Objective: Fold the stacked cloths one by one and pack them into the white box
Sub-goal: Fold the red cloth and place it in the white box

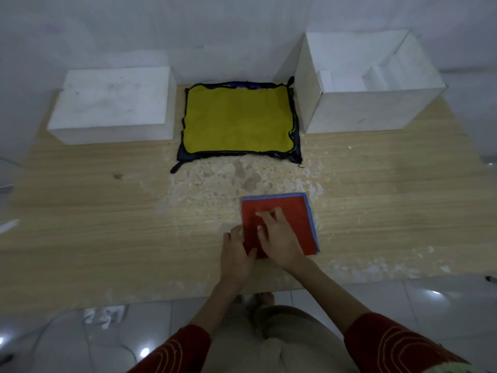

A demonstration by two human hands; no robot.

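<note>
A folded red cloth with a blue edge (293, 214) lies on the wooden table (107, 224) near its front edge. My left hand (236, 254) grips the cloth's near left corner, thumb on top. My right hand (279, 238) lies flat on the cloth, fingers spread, pressing it down. A stack of cloths with a yellow one on top (236, 119) rests at the back middle. The open white box (371, 84) stands at the back right, with only white inner flaps showing inside.
A closed white box (113, 103) sits at the back left. The tabletop is worn and flaky in the middle. A white wall runs behind. Tiled floor, a cable and my feet show below the table's front edge.
</note>
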